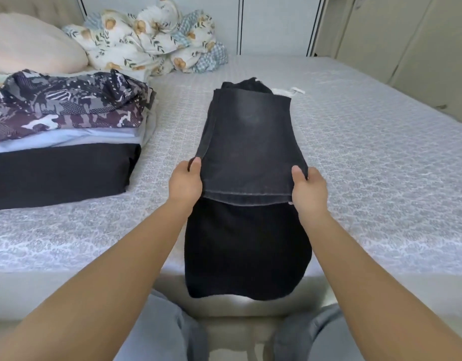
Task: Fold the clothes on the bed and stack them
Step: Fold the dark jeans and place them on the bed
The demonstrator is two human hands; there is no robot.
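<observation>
A pair of dark grey jeans (250, 136) lies lengthwise in the middle of the bed (368, 157), its near end hanging over the front edge. The hem end is folded back over the rest. My left hand (186, 184) pinches the hem's left corner and my right hand (308, 190) pinches its right corner, both lifted slightly above the fabric beneath. A stack of folded clothes (60, 142) sits at the left, with a purple patterned garment on top, pale blue layers under it and a black one at the bottom.
A crumpled floral duvet (151, 40) and a pale pillow (29, 45) lie at the head of the bed. White wardrobe doors stand behind and to the right. My knees in grey trousers (159, 332) are against the bed's front edge.
</observation>
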